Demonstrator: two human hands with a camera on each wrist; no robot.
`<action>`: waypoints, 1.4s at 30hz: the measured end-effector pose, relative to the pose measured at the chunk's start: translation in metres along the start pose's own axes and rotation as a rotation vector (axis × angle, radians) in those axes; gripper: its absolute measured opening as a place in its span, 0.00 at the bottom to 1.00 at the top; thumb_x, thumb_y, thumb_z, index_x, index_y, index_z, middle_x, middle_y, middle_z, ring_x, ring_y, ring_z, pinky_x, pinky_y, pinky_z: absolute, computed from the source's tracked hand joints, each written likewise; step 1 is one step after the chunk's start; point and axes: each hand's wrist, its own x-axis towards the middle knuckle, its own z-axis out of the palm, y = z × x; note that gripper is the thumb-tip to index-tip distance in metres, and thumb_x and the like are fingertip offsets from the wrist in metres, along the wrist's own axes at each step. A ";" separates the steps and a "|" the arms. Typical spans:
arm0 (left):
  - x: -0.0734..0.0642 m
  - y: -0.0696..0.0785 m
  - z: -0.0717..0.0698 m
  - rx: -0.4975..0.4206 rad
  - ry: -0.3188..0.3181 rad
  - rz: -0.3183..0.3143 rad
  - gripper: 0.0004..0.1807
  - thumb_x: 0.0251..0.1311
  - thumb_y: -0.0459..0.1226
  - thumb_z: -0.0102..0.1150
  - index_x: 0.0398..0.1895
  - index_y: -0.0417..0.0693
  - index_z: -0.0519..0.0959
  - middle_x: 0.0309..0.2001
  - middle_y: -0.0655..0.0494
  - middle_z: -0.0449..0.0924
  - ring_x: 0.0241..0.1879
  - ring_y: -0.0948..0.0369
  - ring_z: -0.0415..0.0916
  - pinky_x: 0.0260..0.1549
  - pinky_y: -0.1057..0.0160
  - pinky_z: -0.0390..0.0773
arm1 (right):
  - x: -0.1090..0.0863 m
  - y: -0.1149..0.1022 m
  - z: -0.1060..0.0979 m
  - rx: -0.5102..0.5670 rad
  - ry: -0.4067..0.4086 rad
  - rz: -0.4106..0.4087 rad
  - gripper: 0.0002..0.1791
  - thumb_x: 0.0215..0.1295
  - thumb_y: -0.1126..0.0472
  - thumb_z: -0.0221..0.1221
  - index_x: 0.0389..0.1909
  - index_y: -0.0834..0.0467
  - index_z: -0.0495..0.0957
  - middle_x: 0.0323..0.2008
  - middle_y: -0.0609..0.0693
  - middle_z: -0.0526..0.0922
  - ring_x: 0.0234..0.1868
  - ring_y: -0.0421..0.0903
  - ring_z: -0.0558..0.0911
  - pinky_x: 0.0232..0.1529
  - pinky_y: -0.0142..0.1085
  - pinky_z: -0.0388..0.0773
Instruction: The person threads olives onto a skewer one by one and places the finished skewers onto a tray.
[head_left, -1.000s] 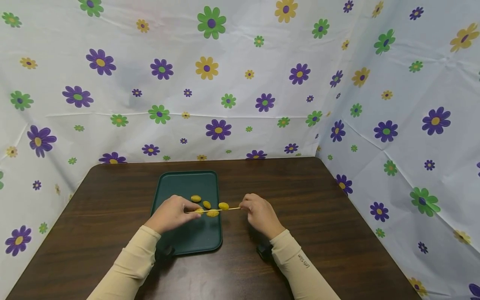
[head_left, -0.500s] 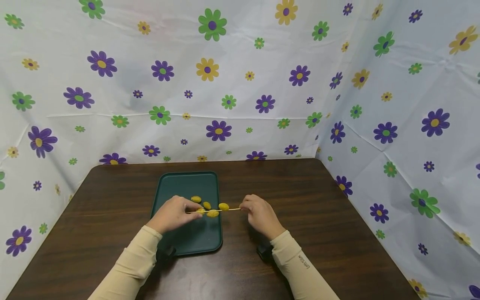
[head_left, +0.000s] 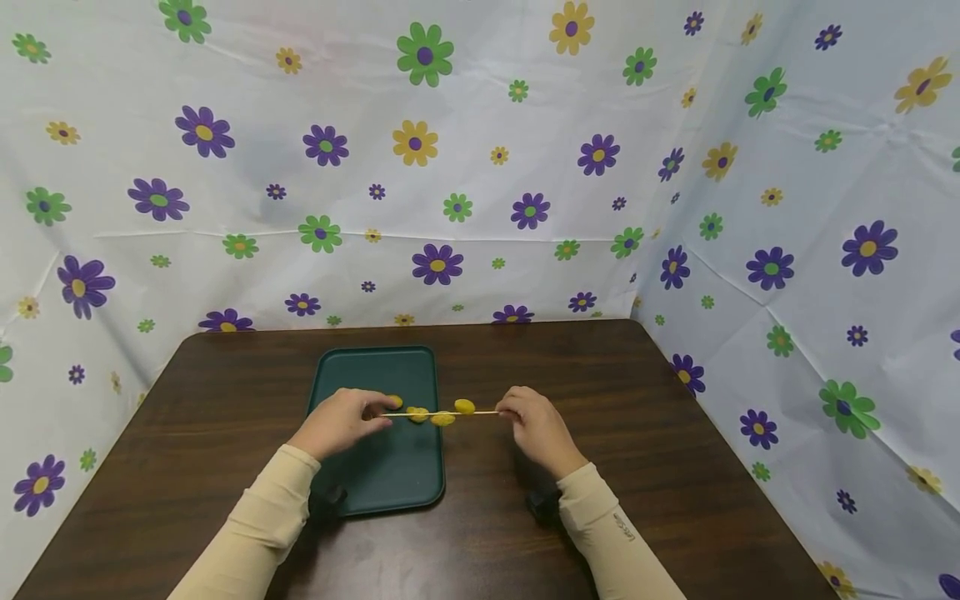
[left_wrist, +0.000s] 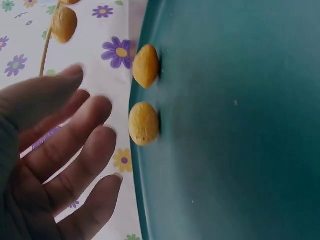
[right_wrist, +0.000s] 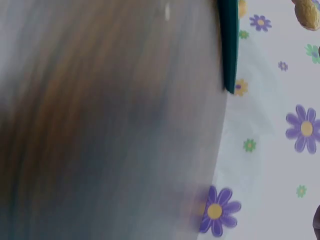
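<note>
The left sleeve (head_left: 243, 521) is beige; the matching right sleeve (head_left: 600, 518) bears dark lettering (head_left: 624, 527) at four o'clock from its cuff (head_left: 581, 490); black wrist cameras (head_left: 543, 505) show beneath.

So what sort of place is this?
Probably a small, screened-off indoor workspace: flower-print sheeting hangs behind and beside a dark wood-grain table, with a green tray on it.

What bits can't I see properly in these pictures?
Stick: one tip is hidden by the right hand, head view.
Green tray: its left edge is partly covered by the left hand, head view.
Topmost yellow piece: cut off by the top edge, left wrist view.
Table: blurred, right wrist view.
Sleeve lettering: too small to read surely, head view.
</note>
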 end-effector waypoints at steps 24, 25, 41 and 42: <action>0.044 0.007 0.043 0.367 0.035 0.109 0.14 0.57 0.38 0.75 0.48 0.55 0.89 0.33 0.58 0.72 0.30 0.61 0.69 0.28 0.59 0.75 | -0.016 0.038 -0.028 0.004 0.068 0.099 0.07 0.60 0.76 0.67 0.30 0.61 0.86 0.31 0.44 0.82 0.34 0.43 0.81 0.39 0.42 0.83; 0.043 0.007 0.044 0.368 0.038 0.116 0.14 0.56 0.37 0.76 0.46 0.55 0.89 0.32 0.59 0.72 0.31 0.61 0.70 0.29 0.59 0.76 | -0.016 0.038 -0.028 0.001 0.069 0.099 0.07 0.60 0.76 0.67 0.30 0.61 0.86 0.31 0.44 0.82 0.34 0.43 0.81 0.39 0.42 0.83; 0.024 0.003 0.019 0.214 0.130 0.075 0.12 0.50 0.38 0.80 0.34 0.56 0.84 0.33 0.63 0.85 0.33 0.62 0.79 0.40 0.53 0.82 | -0.012 0.036 -0.025 0.013 0.075 0.063 0.07 0.59 0.76 0.68 0.30 0.61 0.86 0.30 0.43 0.81 0.34 0.43 0.81 0.39 0.41 0.82; 0.022 0.004 0.017 0.194 0.129 0.062 0.12 0.51 0.38 0.79 0.35 0.56 0.84 0.34 0.63 0.85 0.33 0.63 0.79 0.40 0.54 0.83 | -0.012 0.035 -0.024 0.011 0.073 0.057 0.08 0.59 0.76 0.68 0.29 0.60 0.86 0.30 0.43 0.81 0.34 0.42 0.81 0.38 0.41 0.82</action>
